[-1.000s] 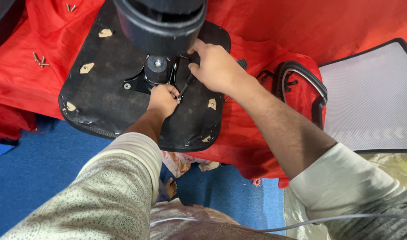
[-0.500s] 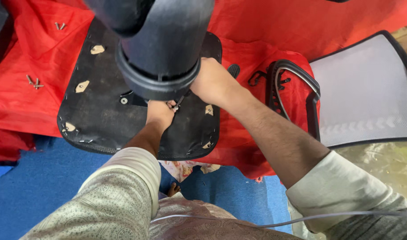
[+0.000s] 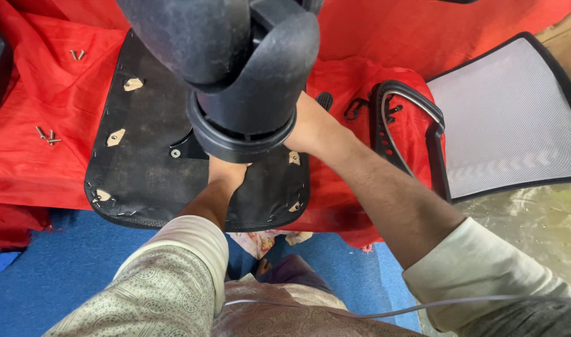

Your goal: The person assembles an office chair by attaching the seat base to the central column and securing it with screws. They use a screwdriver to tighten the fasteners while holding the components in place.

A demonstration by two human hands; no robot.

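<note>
A black upturned chair seat lies on a red cloth. A big black plastic column part rises from the seat's middle towards me and hides the centre. My left hand reaches under the part's round rim, knuckles showing and fingers hidden. From the right, my right hand goes behind the same part, and its fingers are hidden too. I cannot tell what either hand grips.
A grey mesh backrest in a black frame lies at the right, with a black curved armrest beside it. Loose screws lie on the cloth at the left, more screws further back. Blue floor is near me.
The black column part has swung closer to me and now covers the seat's centre and both hands' fingers. Both hands stay at the same spot on the seat.
</note>
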